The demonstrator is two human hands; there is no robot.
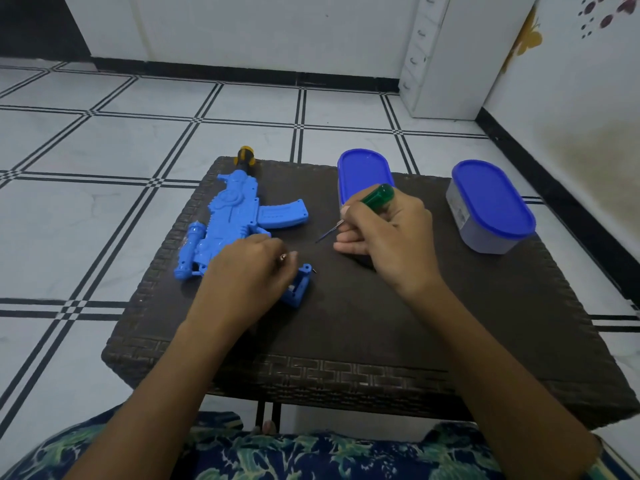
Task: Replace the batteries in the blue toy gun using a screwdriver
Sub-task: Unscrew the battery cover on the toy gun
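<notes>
The blue toy gun lies flat on the dark woven surface, to the left of the left hand and beyond it, and its yellow and black muzzle reaches the far edge of the surface. The left hand rests over the near end of the gun with the fingers curled, and the fingertips pinch a small shiny piece; it is too small to tell what it is. From under this hand, on its right and nearer to the person, a blue part comes out, and I cannot tell if it is joined to the gun. A tiny screw lies on the surface just beside the far corner of this part, between the two hands. The right hand grips a screwdriver with a green handle, fingers closed around it; its thin shaft points down and left, toward the left hand, and the tip is just above the surface or on it. Just behind the right hand stands a container with a blue lid. A second container with a blue lid stands to the right of the right hand, apart from it.
</notes>
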